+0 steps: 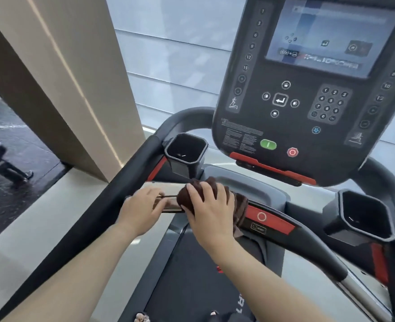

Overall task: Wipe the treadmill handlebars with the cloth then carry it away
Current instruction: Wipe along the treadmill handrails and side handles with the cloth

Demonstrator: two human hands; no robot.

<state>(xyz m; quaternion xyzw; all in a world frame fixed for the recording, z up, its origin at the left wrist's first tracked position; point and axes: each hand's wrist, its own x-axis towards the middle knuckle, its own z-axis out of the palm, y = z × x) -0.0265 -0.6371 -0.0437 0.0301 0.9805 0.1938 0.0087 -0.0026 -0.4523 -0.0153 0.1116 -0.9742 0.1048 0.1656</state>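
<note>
A dark brown cloth (239, 203) is bunched around the treadmill's front crossbar, just left of its red stop panel. My right hand (209, 209) is closed over the cloth and presses it against the bar. My left hand (143, 209) grips the shiny metal grip section (168, 206) of the same crossbar, right beside the cloth. The black left side handlebar (112, 201) runs diagonally from the lower left up to the console. The right side handlebar (319, 249) curves down to the lower right.
The console (308, 101) with screen, keypad, green and red buttons stands above the crossbar. Two black cup holders (186, 149) (366, 214) flank it. A beige pillar (64, 77) rises at the left. The running belt (191, 287) lies below.
</note>
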